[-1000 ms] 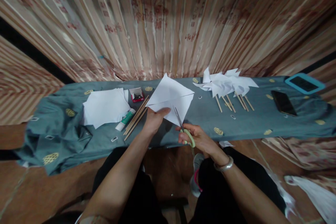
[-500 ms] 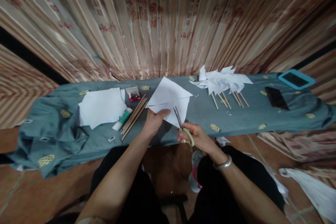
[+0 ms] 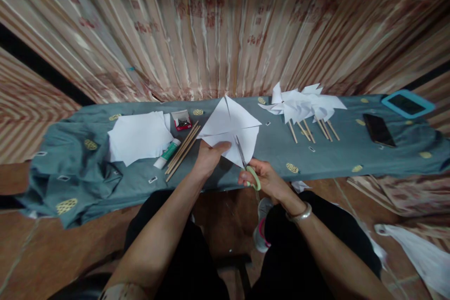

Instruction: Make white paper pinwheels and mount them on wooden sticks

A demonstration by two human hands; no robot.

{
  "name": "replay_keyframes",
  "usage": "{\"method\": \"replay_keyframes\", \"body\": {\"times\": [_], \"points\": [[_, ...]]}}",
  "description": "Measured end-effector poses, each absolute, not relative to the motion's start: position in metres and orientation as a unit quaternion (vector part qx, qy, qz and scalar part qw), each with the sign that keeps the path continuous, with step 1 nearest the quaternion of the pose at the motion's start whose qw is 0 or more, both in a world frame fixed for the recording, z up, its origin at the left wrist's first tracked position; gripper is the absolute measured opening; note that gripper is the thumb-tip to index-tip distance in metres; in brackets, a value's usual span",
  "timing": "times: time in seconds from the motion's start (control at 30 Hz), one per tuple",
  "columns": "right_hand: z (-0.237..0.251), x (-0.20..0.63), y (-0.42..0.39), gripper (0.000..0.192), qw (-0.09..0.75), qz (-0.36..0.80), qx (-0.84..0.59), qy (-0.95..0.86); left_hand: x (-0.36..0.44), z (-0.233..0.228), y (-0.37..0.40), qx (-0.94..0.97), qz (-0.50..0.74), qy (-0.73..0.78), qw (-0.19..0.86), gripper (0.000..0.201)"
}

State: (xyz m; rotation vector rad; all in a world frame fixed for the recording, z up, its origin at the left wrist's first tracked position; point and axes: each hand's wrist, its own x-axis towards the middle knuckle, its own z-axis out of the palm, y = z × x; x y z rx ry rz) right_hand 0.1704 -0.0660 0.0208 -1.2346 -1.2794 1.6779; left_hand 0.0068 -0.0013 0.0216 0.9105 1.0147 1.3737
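My left hand (image 3: pixel 207 159) grips the near left edge of a white square paper sheet (image 3: pixel 230 126) held above the bench, with cuts running in from its corners. My right hand (image 3: pixel 263 180) holds green-handled scissors (image 3: pixel 246 164), whose blades lie in a cut at the sheet's lower corner. The blades look nearly closed.
The bench carries a teal cloth (image 3: pixel 87 173). On it lie a stack of white paper (image 3: pixel 138 136), a glue tube (image 3: pixel 168 153), wooden sticks (image 3: pixel 183 149), a small red box (image 3: pixel 183 121), finished paper pinwheels (image 3: pixel 305 105), a black phone (image 3: pixel 378 130) and a blue-cased tablet (image 3: pixel 408 103). A curtain hangs behind.
The scissors have advanced a little further into the sheet's lower corner. The top flap of the sheet has lifted slightly. My left hand keeps its grip.
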Motion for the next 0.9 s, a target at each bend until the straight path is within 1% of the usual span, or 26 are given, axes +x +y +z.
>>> {"method": "replay_keyframes", "body": {"times": [0.2,0.43,0.6,0.9], "points": [[0.0165,0.1701,-0.0651,0.046,0.341,0.653,-0.469,-0.487,0.0061,0.0203,-0.0006,0.395,0.583,0.429,0.566,0.027],[0.0182,0.1682,-0.0648,0.047,0.346,0.656,-0.473,-0.475,0.0053,0.0175,-0.0001,0.391,0.587,0.426,0.568,0.033],[0.0199,0.1687,-0.0642,0.046,0.336,0.648,-0.496,-0.471,0.0049,0.0185,-0.0002,0.393,0.584,0.431,0.565,0.030],[0.0196,0.1637,-0.0638,0.047,0.350,0.639,-0.494,-0.475,0.0055,0.0181,0.0010,0.390,0.589,0.418,0.571,0.027]]}}
